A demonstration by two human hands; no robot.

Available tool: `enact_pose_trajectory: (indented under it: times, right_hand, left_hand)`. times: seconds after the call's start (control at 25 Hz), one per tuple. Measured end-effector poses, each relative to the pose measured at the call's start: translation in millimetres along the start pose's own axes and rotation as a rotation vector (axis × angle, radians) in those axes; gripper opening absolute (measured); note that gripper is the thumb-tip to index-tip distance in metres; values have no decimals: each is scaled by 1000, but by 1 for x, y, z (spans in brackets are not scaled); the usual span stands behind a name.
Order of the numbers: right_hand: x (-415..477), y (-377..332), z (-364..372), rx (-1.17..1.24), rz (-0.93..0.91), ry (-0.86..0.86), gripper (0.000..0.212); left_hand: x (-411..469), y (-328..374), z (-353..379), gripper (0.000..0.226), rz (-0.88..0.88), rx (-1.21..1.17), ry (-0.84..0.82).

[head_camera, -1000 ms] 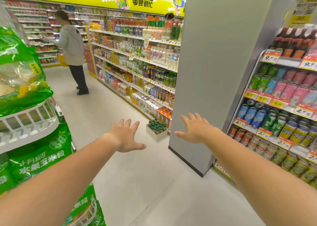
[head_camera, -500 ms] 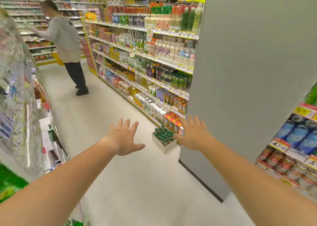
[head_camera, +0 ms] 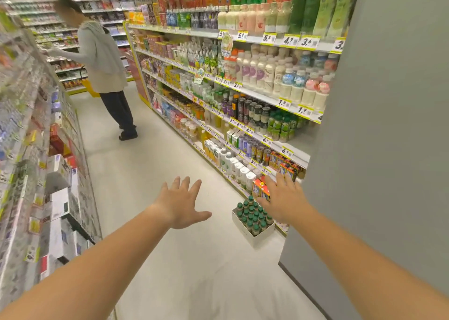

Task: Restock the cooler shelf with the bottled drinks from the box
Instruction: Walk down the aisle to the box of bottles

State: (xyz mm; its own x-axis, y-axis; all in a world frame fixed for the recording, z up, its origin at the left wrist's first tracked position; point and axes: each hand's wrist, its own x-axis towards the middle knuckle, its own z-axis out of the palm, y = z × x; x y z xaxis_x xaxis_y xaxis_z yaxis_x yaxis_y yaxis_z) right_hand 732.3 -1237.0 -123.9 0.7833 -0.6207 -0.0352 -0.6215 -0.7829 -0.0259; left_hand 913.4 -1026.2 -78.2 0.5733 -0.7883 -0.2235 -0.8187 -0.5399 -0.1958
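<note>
A white cardboard box (head_camera: 260,237) stands on the aisle floor against the foot of the drinks shelving (head_camera: 245,93). It holds several bottles with green caps (head_camera: 252,216). My left hand (head_camera: 181,205) is stretched out ahead over the floor, fingers spread and holding nothing, to the left of the box. My right hand (head_camera: 285,200) is also stretched out with straight fingers and holds nothing; in the image it overlaps the box's far right corner and the lowest shelf.
A grey pillar (head_camera: 388,137) fills the right side, just beside the box. Blurred snack racks (head_camera: 36,149) line the left of the aisle. A person in a grey top (head_camera: 104,59) stands farther down the aisle, reaching into the left shelves.
The view has moved forward and turned left round the pillar. The canned-drink shelves at right have left the frame, and the box and drinks shelving are nearer. Both hands stay outstretched.
</note>
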Motion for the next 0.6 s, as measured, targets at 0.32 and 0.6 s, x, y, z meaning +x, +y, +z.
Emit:
enact_pose_trajectory:
  times: [0.32,0.6]
  right_hand:
    - [168,-7,24,38,147,-45,76]
    - [258,-34,57,124,426,-57,81]
  left_hand:
    - [201,-58,6,99,191,18,-37]
    - [365,-102,4,95,475,125,-66]
